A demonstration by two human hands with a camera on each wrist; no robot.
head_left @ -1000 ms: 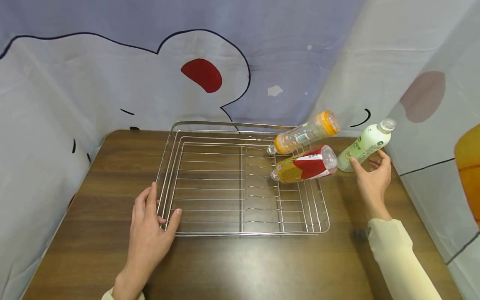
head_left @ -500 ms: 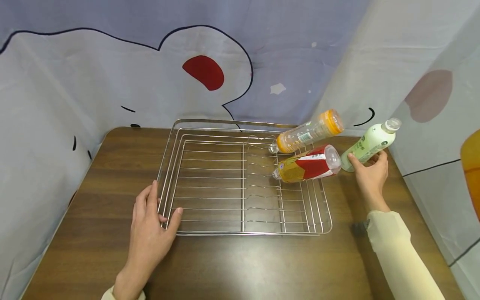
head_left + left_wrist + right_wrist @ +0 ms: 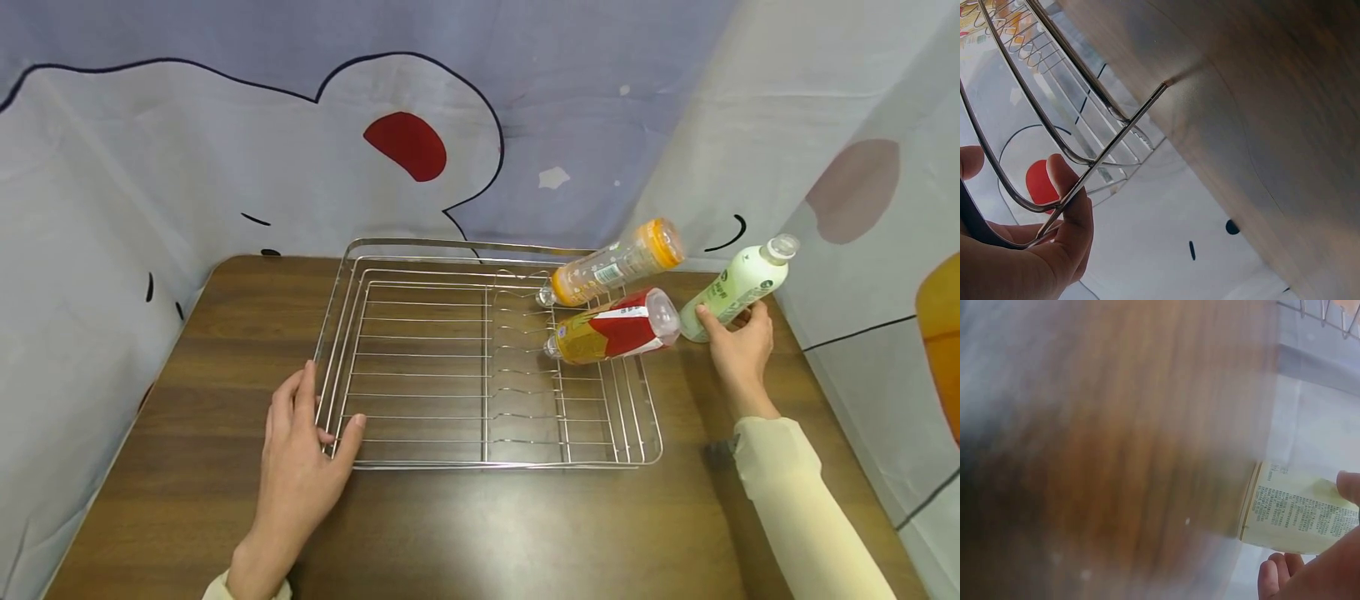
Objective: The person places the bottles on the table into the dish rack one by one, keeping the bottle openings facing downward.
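Fingers of the right hand (image 3: 741,354): curled narrow around the lower part of the green bottle (image 3: 738,285), thumb on one side and fingertips on the other, as I see it in both the head and right wrist views.
Fingers of the left hand (image 3: 296,458): gripping the corner of the wire rack (image 3: 485,395) at its 8 o'clock; my left wrist view shows them bent around the steel rail.
Green bottle: between 2 and 3 o'clock from the rack's middle, outside its rails, neck end pointing to 2 o'clock. From here I cannot tell whether its base touches the table (image 3: 465,533). My right wrist view has it at 4 o'clock, with rows of small print on its side.
Wire rack: on the table near the middle of my head view, with straight wires toward 9 o'clock and wavy ones toward 3 o'clock.
Red-and-gold bottle (image 3: 626,329): neck at the rack's wavy wires, base pointing between 2 and 3 o'clock, just beside the green bottle; I cannot tell whether the two touch.
Orange-banded bottle (image 3: 609,273): clear-walled, next to the red one on its 12 o'clock side, neck at the wires, base toward 2 o'clock.
Cream sleeve (image 3: 813,508): covers the right forearm, coming in from 5 o'clock.
Cloth (image 3: 225,150): hangs beyond the table at 12 o'clock, printed with black lines and a red patch (image 3: 408,146).
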